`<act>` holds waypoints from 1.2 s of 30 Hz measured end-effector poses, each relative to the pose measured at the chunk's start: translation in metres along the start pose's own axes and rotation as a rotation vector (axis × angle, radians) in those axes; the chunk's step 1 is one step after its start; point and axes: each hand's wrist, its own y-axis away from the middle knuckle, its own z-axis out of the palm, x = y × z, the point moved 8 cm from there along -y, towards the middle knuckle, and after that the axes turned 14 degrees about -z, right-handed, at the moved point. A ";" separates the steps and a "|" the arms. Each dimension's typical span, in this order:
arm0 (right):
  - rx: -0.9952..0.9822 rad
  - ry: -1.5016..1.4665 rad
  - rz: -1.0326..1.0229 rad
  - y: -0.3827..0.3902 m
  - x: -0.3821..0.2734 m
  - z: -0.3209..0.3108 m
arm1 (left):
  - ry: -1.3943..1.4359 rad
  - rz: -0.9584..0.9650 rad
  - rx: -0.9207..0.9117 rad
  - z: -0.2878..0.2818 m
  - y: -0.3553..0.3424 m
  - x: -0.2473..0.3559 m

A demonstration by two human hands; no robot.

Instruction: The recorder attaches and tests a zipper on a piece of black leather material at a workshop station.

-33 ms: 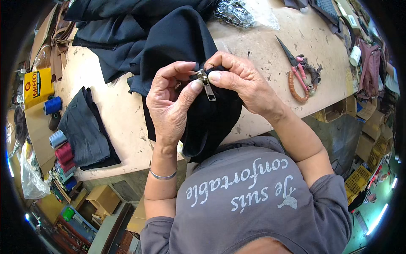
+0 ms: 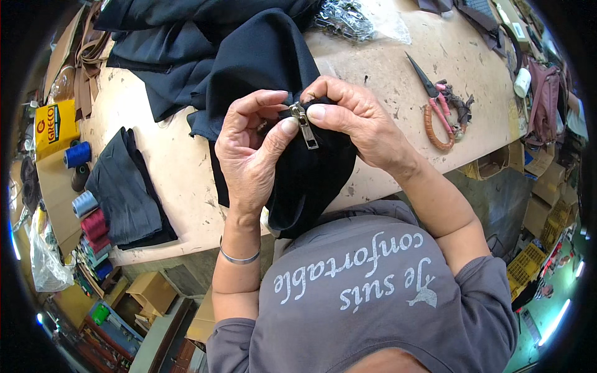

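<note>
A silver zipper slider (image 2: pixel 304 126) with a long pull tab sits between my hands, at the end of a dark zipper on black fabric (image 2: pixel 261 56). My left hand (image 2: pixel 252 143) pinches the slider's left side, thumb against the metal and fingers curled behind. From the right, my right hand (image 2: pixel 354 118) grips the black zipper end, thumb on top and forefinger bent over it. The pull tab hangs down toward me. The fabric drapes over the table's near edge and onto my lap. My fingers hide part of the zipper.
Scissors (image 2: pixel 435 105) with wrapped handles lie on the table (image 2: pixel 398 68) to the right. A clear bag of metal pieces (image 2: pixel 345 18) is at the back. Folded dark cloth (image 2: pixel 127 193), thread spools (image 2: pixel 93 227) and a yellow box (image 2: pixel 57 129) stand on the left.
</note>
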 end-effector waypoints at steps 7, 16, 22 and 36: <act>0.033 -0.053 -0.042 0.000 -0.002 0.001 | 0.044 0.003 -0.030 0.002 0.001 -0.001; 0.050 -0.152 -0.006 0.001 -0.001 0.003 | 0.053 -0.001 -0.022 0.002 0.002 -0.001; 0.056 -0.148 -0.022 0.001 -0.001 0.002 | 0.056 0.003 -0.023 0.002 0.003 0.000; 0.066 -0.200 -0.005 0.003 0.003 0.002 | 0.052 -0.002 -0.031 0.003 0.002 -0.001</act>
